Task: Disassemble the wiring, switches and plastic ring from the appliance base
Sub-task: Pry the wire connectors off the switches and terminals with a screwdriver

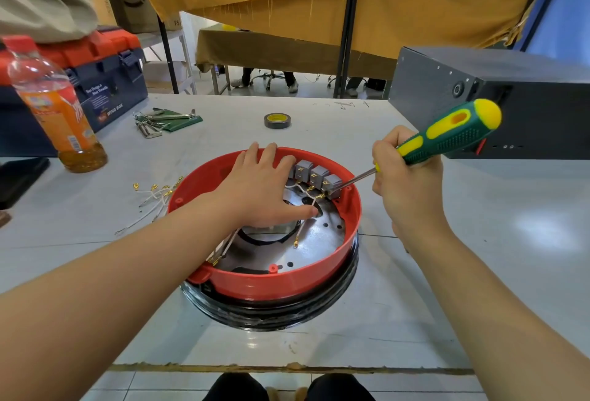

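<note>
Inside red plastic ring [287, 279], 3 grey switches [314, 177], left hand [258, 189] flat, right hand [405, 183] gripping 1 screwdriver [447, 135].

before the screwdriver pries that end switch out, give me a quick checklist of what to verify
1. Left hand steadies the red plastic ring: ok, laid flat across it, fingers straight.
2. Right hand grips the green and yellow screwdriver: ok.
3. Screwdriver tip is at the rightmost of the grey block switches: ok, though its exact seat is hidden.
4. White wires are off the switches: not ok, several still lead to them.
5. Left thumb is out of the blade's path: cannot tell, it lies near the switches.
</note>
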The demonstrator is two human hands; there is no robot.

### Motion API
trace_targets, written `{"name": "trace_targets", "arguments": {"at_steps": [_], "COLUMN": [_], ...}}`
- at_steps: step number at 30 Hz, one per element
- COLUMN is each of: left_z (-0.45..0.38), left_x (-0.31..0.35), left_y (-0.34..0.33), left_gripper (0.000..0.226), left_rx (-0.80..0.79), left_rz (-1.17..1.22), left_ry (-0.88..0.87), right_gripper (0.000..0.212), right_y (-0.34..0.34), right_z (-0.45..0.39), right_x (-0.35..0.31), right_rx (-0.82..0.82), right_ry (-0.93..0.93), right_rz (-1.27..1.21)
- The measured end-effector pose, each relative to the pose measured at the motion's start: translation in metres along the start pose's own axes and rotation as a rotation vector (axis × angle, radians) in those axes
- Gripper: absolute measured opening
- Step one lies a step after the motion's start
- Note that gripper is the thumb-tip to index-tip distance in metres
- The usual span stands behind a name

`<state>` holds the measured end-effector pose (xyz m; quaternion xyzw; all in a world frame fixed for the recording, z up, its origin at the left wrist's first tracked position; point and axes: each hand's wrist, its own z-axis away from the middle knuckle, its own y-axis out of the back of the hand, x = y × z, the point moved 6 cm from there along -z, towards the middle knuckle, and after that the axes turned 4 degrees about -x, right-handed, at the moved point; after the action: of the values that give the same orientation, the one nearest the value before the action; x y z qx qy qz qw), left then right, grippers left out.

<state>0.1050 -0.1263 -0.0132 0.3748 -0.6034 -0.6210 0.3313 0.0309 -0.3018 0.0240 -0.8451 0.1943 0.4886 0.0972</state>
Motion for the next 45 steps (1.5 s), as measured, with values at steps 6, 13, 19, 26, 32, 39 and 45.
{"name": "trace_targets", "arguments": {"at_steps": [6,13,19,26,32,39,45], "left_z": [-0.002,-0.002,0.0,0.002,0.002,0.003,0.002], "left_x": [0.001,0.007,0.013,0.017,0.018,0.018,0.016], "left_y": [-0.003,-0.008,0.0,0.005,0.006,0.006,0.006], "left_gripper": [0.084,0.038,0.033,0.023,0.018,0.018,0.018], "left_rx": [-0.037,-0.104,-0.071,-0.094,-0.096,-0.092,-0.095], "left_rz": [0.099,0.273,0.277,0.335,0.349,0.351,0.356], "left_ry": [0.009,-0.001,-0.046,-0.049,-0.051,-0.046,-0.045], "right_gripper": [0.022,0.024,0.021,0.021,0.023,0.032,0.02], "right_y": [-0.002,-0.012,-0.002,-0.001,0.0,-0.01,-0.002], "right_z": [0.01,0.025,0.017,0.014,0.011,0.018,0.011], "right_x": [-0.013,-0.026,-0.012,-0.005,-0.004,0.015,-0.002], "right_rx": [-0.043,-0.145,-0.056,-0.022,0.002,0.012,0.004], "right_ry": [0.151,0.305,0.175,0.127,0.097,-0.062,0.067], "right_rz": [0.118,0.252,0.181,0.123,0.101,-0.009,0.05]}}
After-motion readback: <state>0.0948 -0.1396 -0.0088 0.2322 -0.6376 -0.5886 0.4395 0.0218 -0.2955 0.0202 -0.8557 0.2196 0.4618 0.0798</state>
